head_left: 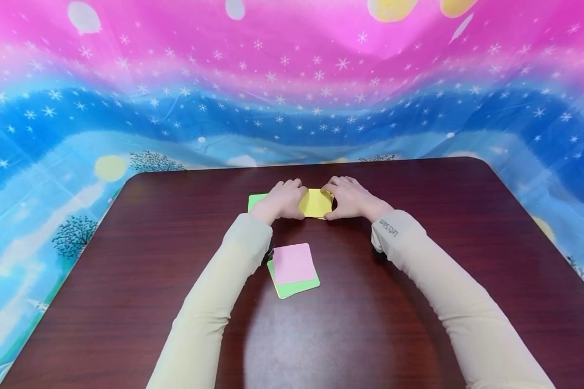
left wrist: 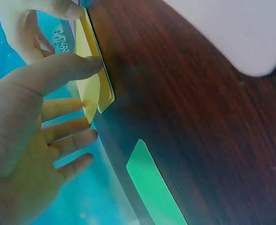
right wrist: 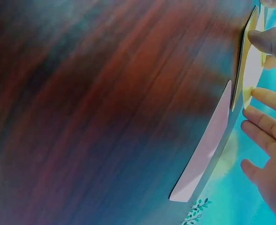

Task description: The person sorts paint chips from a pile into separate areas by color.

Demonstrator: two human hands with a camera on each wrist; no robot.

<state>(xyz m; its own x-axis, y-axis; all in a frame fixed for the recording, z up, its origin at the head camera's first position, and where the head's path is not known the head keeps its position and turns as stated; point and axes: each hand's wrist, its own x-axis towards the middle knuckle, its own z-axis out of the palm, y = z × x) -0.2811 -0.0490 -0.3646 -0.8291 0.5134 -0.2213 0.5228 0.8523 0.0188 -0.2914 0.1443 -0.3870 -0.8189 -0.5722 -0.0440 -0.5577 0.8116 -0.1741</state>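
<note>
A square yellow card [head_left: 316, 203] lies between the two hands near the table's far edge. The left hand [head_left: 283, 200] pinches it on the left side, thumb at the near edge and fingertips at the far one. On the right side the right hand [head_left: 351, 200] grips it the same way. In the left wrist view the upper yellow sheet [left wrist: 88, 89] bows up from a yellow layer beneath. Beside the left hand lies a green card [head_left: 256, 201], partly covered by that hand. A pink card [right wrist: 203, 152] rests by the right hand, hidden in the head view.
Nearer the person, a pink card [head_left: 293, 263] lies on a green card [head_left: 299, 288], with a thin pale edge showing below. The dark wooden table [head_left: 141, 259] has rounded far corners. A patterned cloth [head_left: 292, 81] hangs behind it.
</note>
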